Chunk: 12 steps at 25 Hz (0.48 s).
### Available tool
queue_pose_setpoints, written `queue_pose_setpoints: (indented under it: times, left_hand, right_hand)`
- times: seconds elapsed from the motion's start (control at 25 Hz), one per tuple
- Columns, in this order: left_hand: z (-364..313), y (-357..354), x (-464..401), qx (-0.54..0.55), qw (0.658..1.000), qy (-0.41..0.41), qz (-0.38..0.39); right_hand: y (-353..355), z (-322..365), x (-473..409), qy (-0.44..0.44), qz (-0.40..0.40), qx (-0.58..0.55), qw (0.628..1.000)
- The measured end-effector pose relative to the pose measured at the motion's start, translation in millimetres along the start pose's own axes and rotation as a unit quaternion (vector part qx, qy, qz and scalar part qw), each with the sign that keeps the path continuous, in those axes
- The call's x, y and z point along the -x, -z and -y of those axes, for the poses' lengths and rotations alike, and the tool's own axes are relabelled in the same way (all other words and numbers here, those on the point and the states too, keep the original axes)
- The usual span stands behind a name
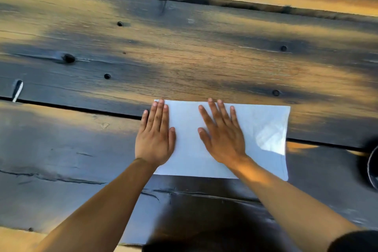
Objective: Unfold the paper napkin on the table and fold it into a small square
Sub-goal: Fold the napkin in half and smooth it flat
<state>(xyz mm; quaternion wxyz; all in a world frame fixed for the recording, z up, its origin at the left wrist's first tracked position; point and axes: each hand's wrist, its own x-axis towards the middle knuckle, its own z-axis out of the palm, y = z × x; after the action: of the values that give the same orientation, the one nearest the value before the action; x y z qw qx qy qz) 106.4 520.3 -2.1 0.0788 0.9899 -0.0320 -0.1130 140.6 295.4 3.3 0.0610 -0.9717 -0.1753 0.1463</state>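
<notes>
White paper napkin (225, 139) lies flat under open palms, left hand (154, 141) and right hand (222, 139); press outward evenly before creasing.

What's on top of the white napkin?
Two flat hands: the left hand presses the napkin's left edge, the right hand its middle. Under the napkin is the wooden table; whatever lies under the palms is covered.
</notes>
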Motion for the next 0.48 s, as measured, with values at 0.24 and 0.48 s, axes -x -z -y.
queue_pose_setpoints:
  times: [0.24,0.48]
  left_hand:
    - [0,3,-2,-0.007,1.0,-0.004,0.011]
    - [0,5,-2,0.0,1.0,-0.007,0.012]
  right_hand:
    - [12,-118,53,-0.18,-0.01,-0.019,0.984]
    - [23,-107,41,-0.245,0.0,-0.003,0.969]
